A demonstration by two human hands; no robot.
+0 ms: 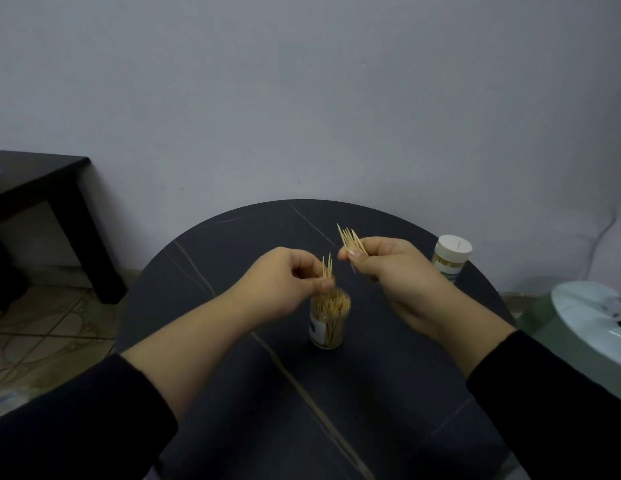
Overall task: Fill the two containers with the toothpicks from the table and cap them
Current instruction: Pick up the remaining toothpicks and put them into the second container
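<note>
Far left, by the wall, we note a dark side table (39, 174). Over the round table (233, 375), our left hand (285, 282) pinches a few toothpicks (327, 266) between thumb and curled fingers, points up, directly above the open container (328, 320). That container stands upright near the table's middle, uncapped and packed with sticks. Just right and slightly higher, our right hand (395, 268) grips a larger bundle of toothpicks (349, 239), fanned and tilted up-left, clear of the tabletop. Farther right, near the table's edge, the second container (447, 266) stands filled under its white lid (454, 245). Off the table at far right sits a white round object (589, 317).
</note>
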